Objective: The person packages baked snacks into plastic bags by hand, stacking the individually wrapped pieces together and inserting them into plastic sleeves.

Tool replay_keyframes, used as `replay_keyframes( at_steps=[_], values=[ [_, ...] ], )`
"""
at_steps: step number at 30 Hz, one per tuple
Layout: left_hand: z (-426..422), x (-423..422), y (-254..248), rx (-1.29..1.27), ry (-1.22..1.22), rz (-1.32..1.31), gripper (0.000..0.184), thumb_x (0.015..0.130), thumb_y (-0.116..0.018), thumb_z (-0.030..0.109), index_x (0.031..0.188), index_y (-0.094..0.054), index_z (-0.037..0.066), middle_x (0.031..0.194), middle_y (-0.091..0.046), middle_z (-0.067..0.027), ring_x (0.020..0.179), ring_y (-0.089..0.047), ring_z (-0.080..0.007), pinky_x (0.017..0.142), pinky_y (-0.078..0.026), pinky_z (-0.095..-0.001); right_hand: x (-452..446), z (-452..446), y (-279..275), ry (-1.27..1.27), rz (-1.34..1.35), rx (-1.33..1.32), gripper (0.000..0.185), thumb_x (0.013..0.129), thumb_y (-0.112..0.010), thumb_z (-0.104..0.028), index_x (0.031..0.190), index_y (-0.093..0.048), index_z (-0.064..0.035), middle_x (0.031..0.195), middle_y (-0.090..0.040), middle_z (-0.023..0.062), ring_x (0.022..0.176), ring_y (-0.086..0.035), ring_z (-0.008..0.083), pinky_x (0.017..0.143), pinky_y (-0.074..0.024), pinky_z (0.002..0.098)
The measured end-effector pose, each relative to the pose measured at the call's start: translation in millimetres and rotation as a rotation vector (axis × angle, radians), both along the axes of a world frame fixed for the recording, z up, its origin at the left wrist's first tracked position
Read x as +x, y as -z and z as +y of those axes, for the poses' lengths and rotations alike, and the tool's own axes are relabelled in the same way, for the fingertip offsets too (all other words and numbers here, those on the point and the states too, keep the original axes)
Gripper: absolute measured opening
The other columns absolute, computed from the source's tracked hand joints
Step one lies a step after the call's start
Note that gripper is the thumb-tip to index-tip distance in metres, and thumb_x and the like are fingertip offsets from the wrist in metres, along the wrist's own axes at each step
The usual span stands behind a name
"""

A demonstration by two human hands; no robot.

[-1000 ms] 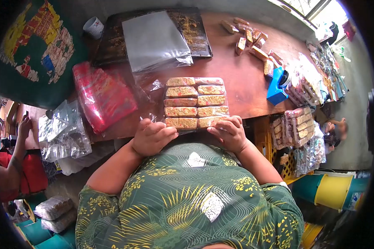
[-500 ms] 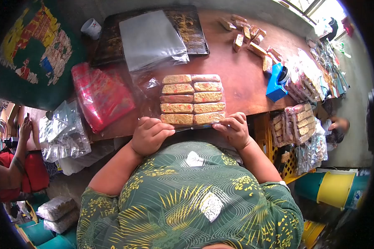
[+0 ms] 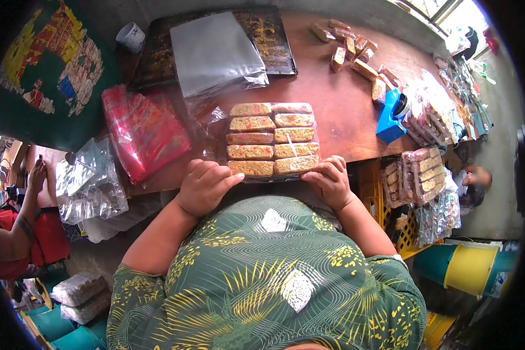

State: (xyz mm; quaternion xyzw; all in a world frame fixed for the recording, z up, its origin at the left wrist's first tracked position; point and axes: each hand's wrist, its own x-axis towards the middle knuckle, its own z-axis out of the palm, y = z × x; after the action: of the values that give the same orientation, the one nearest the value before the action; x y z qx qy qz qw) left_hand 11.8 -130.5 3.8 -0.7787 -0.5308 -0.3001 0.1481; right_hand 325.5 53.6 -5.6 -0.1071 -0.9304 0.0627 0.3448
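A clear plastic pack of bars (image 3: 273, 140), in two columns, lies at the front edge of the table. My left hand (image 3: 207, 184) pinches the bag's near left corner, fingers curled together. At the near right corner, my right hand (image 3: 329, 179) has its fingers closed on the same pack. Beyond the pack, a sheaf of clear bags (image 3: 213, 52) rests on a dark, crumb-covered tray (image 3: 274, 49). Loose wrapped bars (image 3: 364, 70) are scattered toward the back right, near a blue tape dispenser (image 3: 389, 119).
Red plastic (image 3: 146, 134) and clear bags (image 3: 90, 184) lie to the left, under a green container (image 3: 46, 76). A white cup (image 3: 131, 37) stands behind. Stacked packs (image 3: 420, 175) are at the right. Another person's arm (image 3: 26, 221) shows at far left.
My left hand's fingers have closed in on the pack's near corner. The pack has shifted slightly up and to the left in view.
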Motion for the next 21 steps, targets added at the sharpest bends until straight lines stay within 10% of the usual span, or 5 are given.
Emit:
replay_keyframes(
  at_steps=[21],
  values=[
    [-12.9,6.8,6.3,0.103,-0.053,-0.022,0.023,0.077,-0.084,0.019,0.097,-0.074,0.025,0.104,-0.064,0.0075,0.099,-0.058,-0.0171,0.09,-0.041,-0.0397,-4.0,-1.5,-1.0,0.02,0.011,-0.041,0.016,0.078,-0.079,-0.015,0.093,-0.074,-0.0202,0.093,-0.066,-0.0036,0.088,-0.062,0.0202,0.085,-0.047,0.0372]
  ],
)
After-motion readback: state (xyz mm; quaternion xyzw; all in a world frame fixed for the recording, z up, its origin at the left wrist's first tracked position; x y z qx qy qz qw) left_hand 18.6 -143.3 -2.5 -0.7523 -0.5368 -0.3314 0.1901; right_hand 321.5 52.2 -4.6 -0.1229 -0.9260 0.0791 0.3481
